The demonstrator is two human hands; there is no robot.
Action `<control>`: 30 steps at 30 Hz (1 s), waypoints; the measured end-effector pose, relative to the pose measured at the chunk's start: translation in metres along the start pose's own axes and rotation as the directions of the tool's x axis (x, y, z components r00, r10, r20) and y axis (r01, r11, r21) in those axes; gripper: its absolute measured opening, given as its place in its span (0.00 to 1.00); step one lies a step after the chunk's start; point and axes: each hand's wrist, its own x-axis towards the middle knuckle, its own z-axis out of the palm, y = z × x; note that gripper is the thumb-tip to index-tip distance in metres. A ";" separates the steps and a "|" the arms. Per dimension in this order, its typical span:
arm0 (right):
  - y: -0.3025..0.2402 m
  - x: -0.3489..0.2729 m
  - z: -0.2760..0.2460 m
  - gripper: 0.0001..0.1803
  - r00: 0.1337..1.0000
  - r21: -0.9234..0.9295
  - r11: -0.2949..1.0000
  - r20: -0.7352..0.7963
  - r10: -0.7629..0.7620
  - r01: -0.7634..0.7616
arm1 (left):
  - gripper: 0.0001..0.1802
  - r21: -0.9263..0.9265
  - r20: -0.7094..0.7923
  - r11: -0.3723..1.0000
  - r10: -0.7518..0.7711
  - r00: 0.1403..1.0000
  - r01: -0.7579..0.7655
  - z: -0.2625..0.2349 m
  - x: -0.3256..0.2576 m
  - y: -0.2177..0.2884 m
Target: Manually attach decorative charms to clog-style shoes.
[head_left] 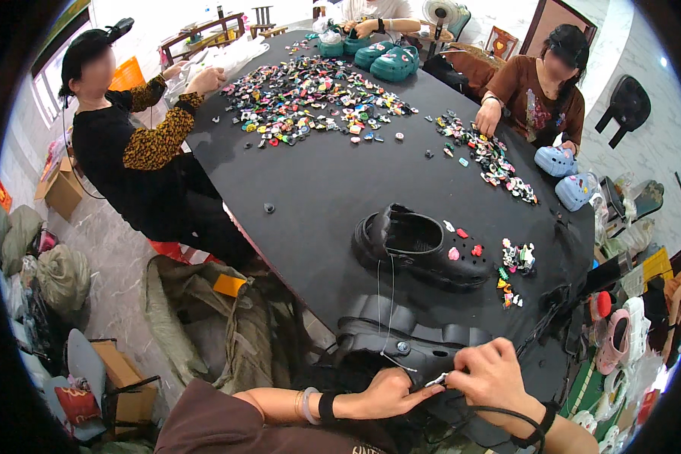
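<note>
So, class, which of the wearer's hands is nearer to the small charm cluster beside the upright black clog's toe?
Right. The right hand is below the small charm cluster in the picture; the left hand is farther off, down and left.

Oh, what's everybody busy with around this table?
The camera wearer's right hand pinches a small pale piece beside the near black clog, left hand close by. Another black clog sits beyond, charms on its toe. Around the table, one person handles a whitish plastic bag; another's hand is at a charm pile, blue clogs nearby.
</note>
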 end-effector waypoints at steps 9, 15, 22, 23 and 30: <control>-0.003 0.013 -0.011 0.38 0.903 0.299 0.861 0.268 0.337 -0.410 | 0.21 -0.226 0.187 0.955 -0.149 0.971 0.190 -0.013 0.009 0.007; -0.004 0.024 -0.013 0.35 0.888 0.259 0.879 0.348 0.302 -0.401 | 0.20 -0.324 0.216 0.871 -0.312 0.925 0.369 -0.007 0.013 0.009; -0.015 0.024 0.003 0.29 0.924 0.118 0.937 0.244 0.294 -0.329 | 0.18 -0.169 0.220 0.908 -0.345 0.913 0.384 0.003 0.001 -0.006; -0.010 0.020 0.012 0.29 0.936 0.058 0.953 0.216 0.278 -0.296 | 0.17 0.051 0.330 0.883 -0.456 0.827 0.466 0.002 0.000 -0.006; -0.006 0.021 0.009 0.29 0.967 -0.077 0.985 0.193 0.167 -0.155 | 0.15 -0.270 -0.091 0.953 -0.166 0.982 0.136 0.004 0.008 0.005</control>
